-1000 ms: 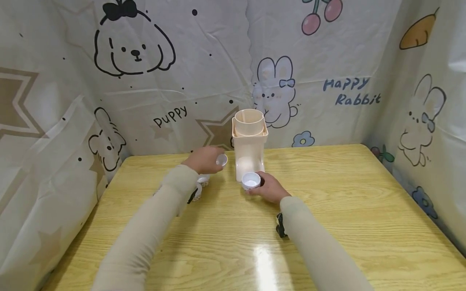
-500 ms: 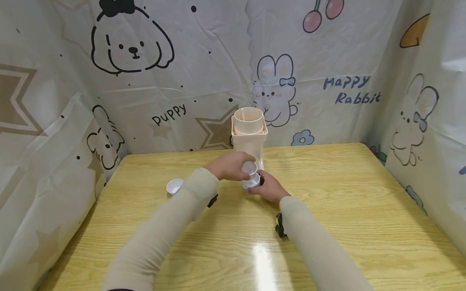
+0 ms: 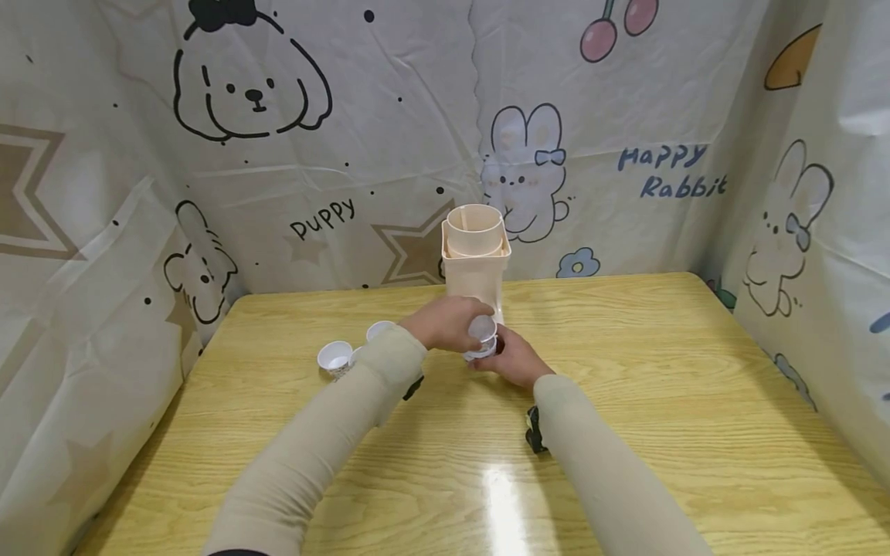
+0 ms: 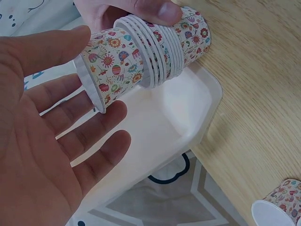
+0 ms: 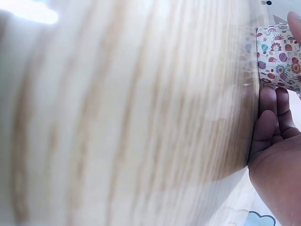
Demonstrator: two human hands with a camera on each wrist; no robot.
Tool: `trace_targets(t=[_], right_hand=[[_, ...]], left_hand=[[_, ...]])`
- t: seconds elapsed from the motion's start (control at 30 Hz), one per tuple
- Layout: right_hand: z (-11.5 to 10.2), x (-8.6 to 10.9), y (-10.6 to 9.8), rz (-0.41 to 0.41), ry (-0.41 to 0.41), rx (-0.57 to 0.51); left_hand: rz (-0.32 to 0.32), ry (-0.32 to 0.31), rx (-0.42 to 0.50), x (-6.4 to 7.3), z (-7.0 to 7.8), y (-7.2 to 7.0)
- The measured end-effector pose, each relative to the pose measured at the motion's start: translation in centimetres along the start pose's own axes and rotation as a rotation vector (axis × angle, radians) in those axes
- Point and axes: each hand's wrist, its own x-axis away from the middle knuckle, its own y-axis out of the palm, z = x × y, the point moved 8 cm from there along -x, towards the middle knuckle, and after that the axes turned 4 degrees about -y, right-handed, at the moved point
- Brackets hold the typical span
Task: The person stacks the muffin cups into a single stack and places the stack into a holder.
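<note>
Beside the dispenser's base, my right hand (image 3: 518, 360) grips a stack of nested paper cups (image 4: 195, 37) with a flowered print, standing mouth up on the table. My left hand (image 3: 448, 322) pinches another flowered paper cup (image 4: 115, 63) near its rim between thumb and fingers. This cup's lower part sits inside the top of the stack. The other fingers of the left hand are nearly straight in the left wrist view. In the right wrist view the bottom of the stack (image 5: 280, 59) touches the table, with curled fingers (image 5: 268, 99) beside it.
A cream cup-dispenser-like holder (image 3: 475, 274) with a round tube on top stands directly behind the hands. Left of the left forearm are several white-rimmed paper cups (image 3: 334, 355), partly hidden by the sleeve. A printed cloth (image 3: 389, 170) hangs behind the wooden table (image 3: 626, 371).
My left hand has carried its paper cup rightward from near the loose cups, then lowered it into the stack. The right hand has stayed in place round the stack.
</note>
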Motion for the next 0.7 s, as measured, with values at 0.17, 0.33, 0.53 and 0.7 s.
trace_targets(t=[0.17,0.33,0.53,0.7], right_hand=[[-0.17,0.11,-0.07,0.001,0.004,0.006],[0.09,0.06,0.07,0.000,0.015,0.004],[0.33,-0.06,0.03,0.007,0.031,0.024],[0.22,-0.08,-0.15,0.015,0.015,0.042]], left_hand=[[-0.016,-0.012,-0.011,-0.14,-0.08,0.23],[-0.027,-0.020,-0.011,-0.28,-0.19,0.53],[-0.046,-0.010,0.033,-0.24,-0.30,0.78],[-0.051,-0.015,0.032,-0.08,-0.59,0.75]])
